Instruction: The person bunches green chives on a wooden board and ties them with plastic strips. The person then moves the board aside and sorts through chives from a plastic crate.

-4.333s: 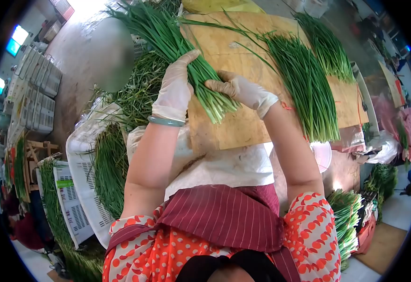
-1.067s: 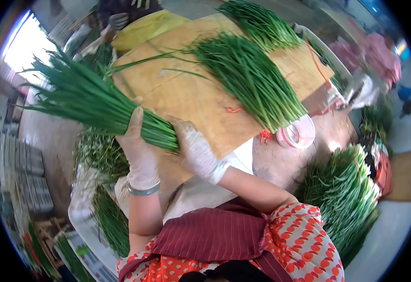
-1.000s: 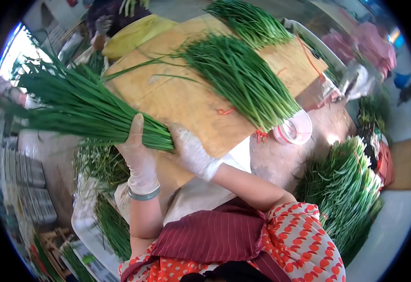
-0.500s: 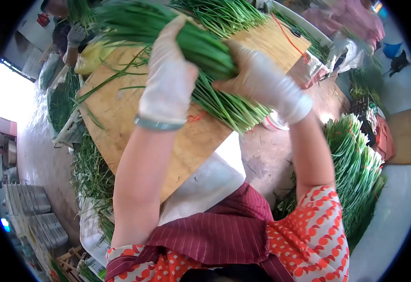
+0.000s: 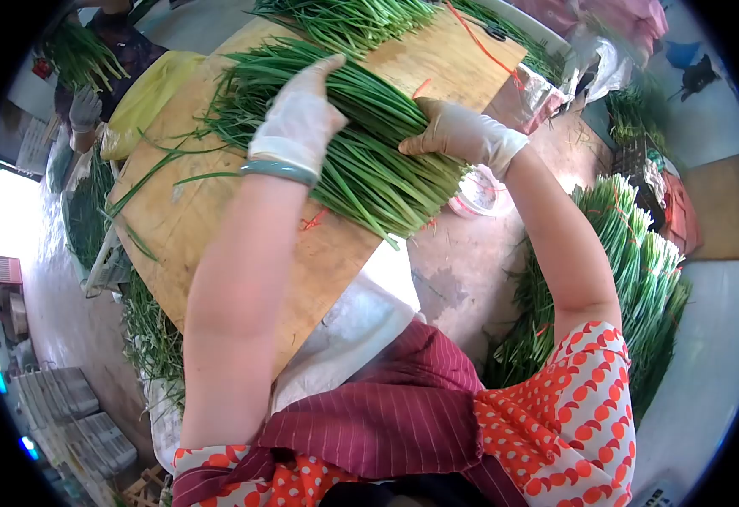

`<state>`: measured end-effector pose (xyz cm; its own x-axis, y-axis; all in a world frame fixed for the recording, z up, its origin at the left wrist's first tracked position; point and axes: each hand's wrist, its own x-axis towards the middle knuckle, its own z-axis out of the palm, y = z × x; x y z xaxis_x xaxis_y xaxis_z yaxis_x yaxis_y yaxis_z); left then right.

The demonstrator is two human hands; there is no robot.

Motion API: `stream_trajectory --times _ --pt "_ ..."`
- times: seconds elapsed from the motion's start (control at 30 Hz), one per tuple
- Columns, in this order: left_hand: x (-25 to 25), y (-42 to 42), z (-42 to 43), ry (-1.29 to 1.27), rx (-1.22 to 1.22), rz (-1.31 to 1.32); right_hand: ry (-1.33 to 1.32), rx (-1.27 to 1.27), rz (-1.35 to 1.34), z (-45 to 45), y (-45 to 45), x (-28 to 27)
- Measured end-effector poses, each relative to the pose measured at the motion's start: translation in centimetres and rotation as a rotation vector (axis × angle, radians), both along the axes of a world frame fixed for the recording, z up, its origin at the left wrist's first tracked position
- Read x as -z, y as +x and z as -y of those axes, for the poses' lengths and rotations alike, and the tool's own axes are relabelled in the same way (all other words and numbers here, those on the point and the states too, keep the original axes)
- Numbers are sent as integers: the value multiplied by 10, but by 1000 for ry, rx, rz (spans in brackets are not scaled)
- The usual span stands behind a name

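Observation:
A thick bunch of long green garlic chives (image 5: 378, 118) lies across the wooden board (image 5: 209, 215), its cut ends toward the right. My left hand (image 5: 297, 118), in a pale glove, lies over the middle of the bunch, thumb and forefinger spread across the stalks; its other fingers are mostly hidden. Near the cut ends, my right hand (image 5: 462, 133), also gloved, grips the bunch from the side. A red tie (image 5: 314, 221) shows on the board beneath the stalks. Loose leaves (image 5: 154, 177) trail to the left.
More chives (image 5: 352, 25) lie at the board's far edge, near a red strip (image 5: 479, 38). Tied bundles (image 5: 631, 245) stand on the right. A white tub (image 5: 481, 193) sits below the board. At upper left, a co-worker's gloved hand (image 5: 86, 108) is near other chives and a yellow bag (image 5: 149, 101).
The bunch has come down from above the board onto the stalks lying there, both hands lowering with it. The camera view has shifted slightly.

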<state>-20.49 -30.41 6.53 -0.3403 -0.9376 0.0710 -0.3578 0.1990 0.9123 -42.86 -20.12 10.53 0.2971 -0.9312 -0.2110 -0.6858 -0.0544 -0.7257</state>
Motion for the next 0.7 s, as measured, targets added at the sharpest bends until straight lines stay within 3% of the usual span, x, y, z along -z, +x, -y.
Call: stream_trajectory --times 0.03,0.13,0.2,0.27,0.3,0.33,0.37,0.43,0.5,0.53,0.6,0.7 --pt "-15 5 -7 -14 -13 61 -87 -7 -34 1 -1 4" --pt "-93 2 -52 459 -370 -448 -136 11 -174 -8 8 0" --pt "-118 -7 -65 401 -498 -524 -170 21 -287 -17 20 -10" --pt "-82 -9 -54 -67 -340 -297 -292 16 -446 -20 23 -6" --pt "-63 -10 -49 -520 -168 -64 -293 17 -445 -20 20 -2" --pt "-53 -17 -49 -730 -40 88 -348 -13 -433 -20 16 1" --pt "-42 -24 -50 -690 103 105 -402 -43 -423 -20 13 2" --pt "-19 -37 -55 -723 144 582 -385 -27 -408 -24 11 -2" --pt "-2 -41 -49 -506 245 564 -372 -7 -395 -33 6 -2" --pt "-3 -40 -48 -520 239 534 -550 106 -300 -44 -3 2" --pt "-9 -40 -46 -502 257 558 -616 496 46 -65 -9 15" --pt "-20 -39 -45 -465 299 589 -1051 995 338 -91 2 43"
